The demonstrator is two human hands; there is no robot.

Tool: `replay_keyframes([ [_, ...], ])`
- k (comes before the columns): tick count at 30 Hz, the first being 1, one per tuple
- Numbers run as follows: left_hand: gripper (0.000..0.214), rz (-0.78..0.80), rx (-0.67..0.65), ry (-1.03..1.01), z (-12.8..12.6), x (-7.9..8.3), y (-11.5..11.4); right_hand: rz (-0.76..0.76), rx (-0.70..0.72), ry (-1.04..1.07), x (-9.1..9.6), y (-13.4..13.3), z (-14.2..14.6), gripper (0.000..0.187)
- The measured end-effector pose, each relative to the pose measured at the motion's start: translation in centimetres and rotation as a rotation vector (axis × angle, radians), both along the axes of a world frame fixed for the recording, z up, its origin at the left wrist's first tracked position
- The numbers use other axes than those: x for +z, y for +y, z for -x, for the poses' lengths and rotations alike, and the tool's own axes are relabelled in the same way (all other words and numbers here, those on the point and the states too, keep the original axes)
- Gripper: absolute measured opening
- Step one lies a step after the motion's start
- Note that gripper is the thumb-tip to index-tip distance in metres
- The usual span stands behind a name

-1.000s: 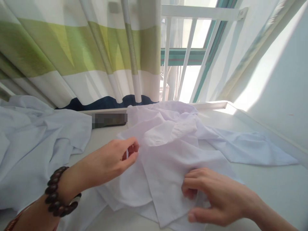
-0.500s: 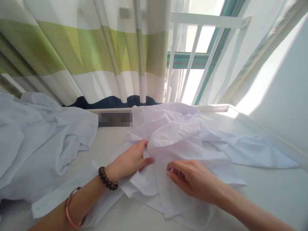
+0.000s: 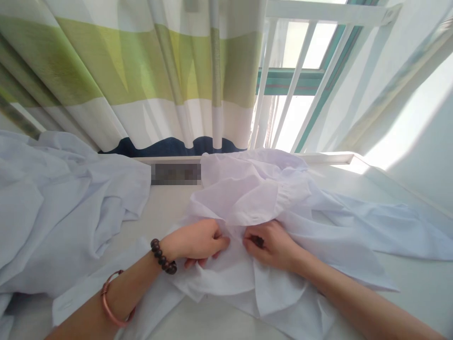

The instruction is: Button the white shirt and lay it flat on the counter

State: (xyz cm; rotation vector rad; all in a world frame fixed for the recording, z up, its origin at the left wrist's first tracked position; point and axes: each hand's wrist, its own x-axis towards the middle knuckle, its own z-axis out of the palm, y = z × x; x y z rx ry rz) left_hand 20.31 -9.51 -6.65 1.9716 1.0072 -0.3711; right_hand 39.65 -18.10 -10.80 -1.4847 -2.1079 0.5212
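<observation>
A crumpled white shirt (image 3: 269,198) lies on the white table (image 3: 417,288) in front of me. My left hand (image 3: 198,242), with a dark bead bracelet and a copper bangle on the wrist, pinches a fold of the shirt at its middle. My right hand (image 3: 271,245) sits right beside it, fingers curled into the same cloth. The two hands nearly touch. One sleeve (image 3: 392,222) of the shirt stretches out to the right.
A second pale garment (image 3: 60,208) is heaped on the left of the table. A green, white and navy curtain (image 3: 141,80) hangs behind, with a barred window (image 3: 297,80) to its right. A white wall (image 3: 424,141) borders the right side.
Both hands moved toward each other and further into the shirt, closing on the fabric at its middle. The view tilted slightly upward.
</observation>
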Motion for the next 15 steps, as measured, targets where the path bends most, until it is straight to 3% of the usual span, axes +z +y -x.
replay_keyframes([
  [3, 0.059, -0.239, -0.023, 0.03, -0.4, 0.0, -0.8, -0.004, -0.016, 0.301, -0.2, 0.3, -0.9, 0.024],
  [7, 0.052, -0.721, -0.056, 0.16, -1.3, 0.3, -2.5, -0.096, -0.086, 0.421, -0.4, 0.5, -0.8, 0.022],
  [10, 0.049, -0.778, -0.086, 0.214, -1.6, 0.7, -3.1, -0.093, -0.11, 0.426, -0.3, 0.5, -0.5, 0.023],
  [15, 0.094, -0.867, -0.13, 0.054, -0.9, -0.2, -2.0, -0.064, -0.18, 0.442, -0.3, 0.2, -0.4, 0.028],
])
